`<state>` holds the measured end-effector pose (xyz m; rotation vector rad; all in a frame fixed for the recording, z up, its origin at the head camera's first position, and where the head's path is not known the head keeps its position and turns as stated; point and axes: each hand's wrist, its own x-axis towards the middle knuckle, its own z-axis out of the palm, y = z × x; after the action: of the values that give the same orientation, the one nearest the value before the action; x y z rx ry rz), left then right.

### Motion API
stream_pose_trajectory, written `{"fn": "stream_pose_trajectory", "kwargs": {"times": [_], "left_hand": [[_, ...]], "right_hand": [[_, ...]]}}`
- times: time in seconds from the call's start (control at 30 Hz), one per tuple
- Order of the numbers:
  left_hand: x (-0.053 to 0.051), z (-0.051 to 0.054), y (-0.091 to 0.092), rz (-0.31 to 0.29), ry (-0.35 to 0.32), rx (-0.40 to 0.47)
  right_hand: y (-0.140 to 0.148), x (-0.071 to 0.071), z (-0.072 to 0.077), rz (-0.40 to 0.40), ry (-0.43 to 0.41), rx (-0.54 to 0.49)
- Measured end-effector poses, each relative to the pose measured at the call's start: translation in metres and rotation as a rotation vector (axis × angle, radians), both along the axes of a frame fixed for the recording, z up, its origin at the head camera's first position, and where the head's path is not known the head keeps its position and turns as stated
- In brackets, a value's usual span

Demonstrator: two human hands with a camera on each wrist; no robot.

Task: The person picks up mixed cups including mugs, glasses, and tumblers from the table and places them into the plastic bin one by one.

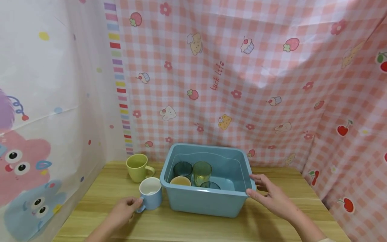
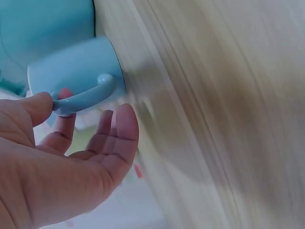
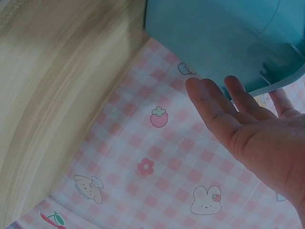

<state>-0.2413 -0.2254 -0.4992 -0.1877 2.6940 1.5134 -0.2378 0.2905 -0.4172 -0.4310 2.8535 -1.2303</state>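
The relation that matters is between the blue mug (image 1: 153,198) and the blue tub (image 1: 208,204): the mug stands upright on the surface (image 1: 112,190) just left of the tub, whose long side runs left to right; whether the two touch I cannot tell. The left hand (image 1: 123,209) is by far the nearer one, and its thumb and forefinger pinch the mug's handle (image 2: 90,97), which points towards it, away from the tub, while the other fingers stay off the mug. The tub's left wall and rim stand between the mug and the inside. The right hand (image 1: 274,197) lies at the tub's opposite end, thumb by the near corner, its fingers loosely extended against that side. Inside, gathered left and middle, are a dark glass (image 1: 182,168), a greenish glass (image 1: 202,172), a pale yellow cup (image 1: 180,181) and a second dark glass (image 1: 210,185), mostly hidden by the front wall. Behind the mug, further left, stands a yellow-green mug (image 1: 136,170), its handle turned towards the tub.
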Motion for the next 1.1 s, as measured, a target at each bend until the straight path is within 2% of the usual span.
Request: {"fn": "stream_pose_trajectory", "kwargs": {"times": [0.07,0.23,0.3,0.37,0.43,0.53,0.8,1.1], "left_hand": [[-0.002,0.002,-0.009,-0.006,0.010,-0.072],[-0.011,0.006,-0.027,-0.051,0.113,-0.299],[-0.013,0.007,-0.031,-0.056,0.131,-0.339],[-0.015,0.008,-0.033,-0.057,0.100,-0.323],[-0.016,0.009,-0.034,-0.053,0.048,-0.284],[-0.017,0.013,-0.035,-0.058,0.005,-0.221],[-0.016,0.019,-0.037,-0.075,-0.023,-0.138],[-0.021,0.025,-0.039,-0.123,-0.093,-0.146]], "right_hand": [[0.000,0.000,0.000,-0.001,-0.007,-0.005],[0.000,0.001,0.000,-0.003,-0.015,-0.019],[0.000,0.002,-0.001,-0.001,-0.012,-0.020],[0.000,0.001,-0.001,0.001,-0.014,-0.020],[-0.001,0.001,-0.002,0.005,-0.012,-0.021],[0.000,0.000,-0.002,0.007,-0.010,-0.026],[0.001,-0.002,-0.002,0.016,-0.016,-0.030],[0.001,-0.001,-0.001,0.011,-0.022,-0.040]]}}
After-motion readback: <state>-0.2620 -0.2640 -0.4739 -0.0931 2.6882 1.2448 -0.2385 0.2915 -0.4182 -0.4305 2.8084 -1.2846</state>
